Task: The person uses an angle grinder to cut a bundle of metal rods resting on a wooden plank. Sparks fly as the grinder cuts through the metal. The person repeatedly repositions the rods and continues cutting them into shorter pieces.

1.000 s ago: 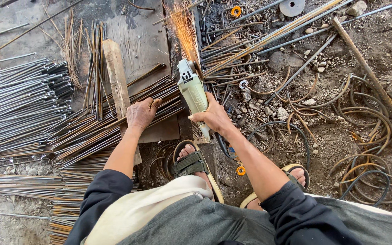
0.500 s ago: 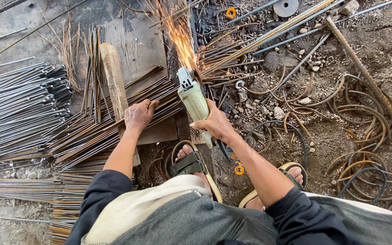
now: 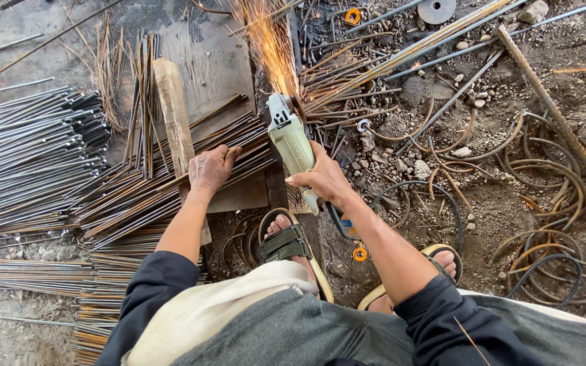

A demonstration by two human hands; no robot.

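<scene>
The right hand (image 3: 323,179) is wrapped tight around the body of a pale green grinder (image 3: 291,142), fingers curled fully round the housing. The grinder points toward 12 o'clock, its disc end down against a bundle of thin rods (image 3: 239,146), and a fan of sparks (image 3: 269,44) shoots up toward 12 o'clock. The left hand (image 3: 213,168) lies spread, palm down, pressing flat on the rods at 9 o'clock of the grinder; it pinches nothing.

The rods run from 8 o'clock to 2 o'clock across a flat board (image 3: 228,74) on the ground. A wooden block (image 3: 174,115) lies under them just left of the left hand. A large heap of grey rods (image 3: 28,163) sits at 9 o'clock, and rusty wire coils (image 3: 544,183) lie at 3 o'clock. A sandalled foot (image 3: 286,240) stands below the grinder.

The rods look stiff along their short spans but springy over their length, heavy as a bundle, rough and probably hot near the cut; the safest hold seems well back from the disc. The grinder looks weighty and likely to kick, best gripped round its body.
</scene>
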